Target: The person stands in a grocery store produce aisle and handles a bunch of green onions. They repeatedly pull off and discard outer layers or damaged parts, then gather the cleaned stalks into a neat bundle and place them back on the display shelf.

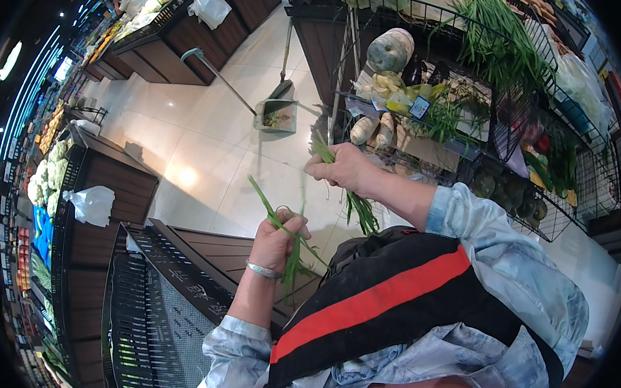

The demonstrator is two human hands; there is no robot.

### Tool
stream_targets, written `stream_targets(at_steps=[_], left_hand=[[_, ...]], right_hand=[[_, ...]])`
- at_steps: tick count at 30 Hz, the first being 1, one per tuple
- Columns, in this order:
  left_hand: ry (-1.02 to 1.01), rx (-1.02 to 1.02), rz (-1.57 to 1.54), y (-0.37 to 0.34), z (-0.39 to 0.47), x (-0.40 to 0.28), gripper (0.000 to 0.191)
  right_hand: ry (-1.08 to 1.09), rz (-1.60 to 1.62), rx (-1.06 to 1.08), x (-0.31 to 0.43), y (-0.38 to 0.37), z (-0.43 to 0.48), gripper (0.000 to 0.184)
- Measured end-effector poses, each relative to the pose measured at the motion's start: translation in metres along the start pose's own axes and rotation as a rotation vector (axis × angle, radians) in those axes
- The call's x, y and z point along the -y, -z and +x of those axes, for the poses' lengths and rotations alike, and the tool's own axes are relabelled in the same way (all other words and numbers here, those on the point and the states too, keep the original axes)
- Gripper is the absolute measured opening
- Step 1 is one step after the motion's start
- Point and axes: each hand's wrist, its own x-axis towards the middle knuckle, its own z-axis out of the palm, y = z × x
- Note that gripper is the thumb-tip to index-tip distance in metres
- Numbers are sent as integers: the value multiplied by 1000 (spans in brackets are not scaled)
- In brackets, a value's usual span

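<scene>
My left hand (281, 239) pinches a few thin green stalks (258, 189) in front of my body. Their leafy ends (295, 264) hang below the fingers. Higher and to the right, my right hand (344, 166) is closed around a thicker bunch of long green stalks (362, 213). The cut ends poke out above that fist, and the leaves droop beneath it. A gap separates the two hands. The greens look like leafy stem vegetables; their exact kind cannot be told.
At right, a wire rack (451, 8) holds vegetables, including a large gourd (390, 50) and long green leaves (497, 39). A dustpan (277, 117) with scraps stands on the tiled floor (209, 156). A black slatted display bin (170, 303) is at lower left, near cauliflowers (52, 171).
</scene>
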Motion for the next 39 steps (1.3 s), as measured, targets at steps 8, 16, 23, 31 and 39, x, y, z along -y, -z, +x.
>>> stream_targets(at_steps=[8, 16, 23, 31, 39], left_hand=[[-20, -44, 44, 0, 0, 3, 15], [22, 36, -9, -2, -3, 0, 11], [67, 99, 0, -3, -7, -5, 11], [59, 61, 95, -6, -6, 3, 17], [77, 188, 127, -1, -9, -1, 16]], right_hand=[[-4, 4, 212, -12, -10, -8, 18], [46, -131, 155, -11, -2, -8, 15], [13, -204, -153, -10, 21, 6, 13], [-19, -32, 59, 4, 27, -4, 27], [-51, 46, 5, 9, 24, -4, 14]])
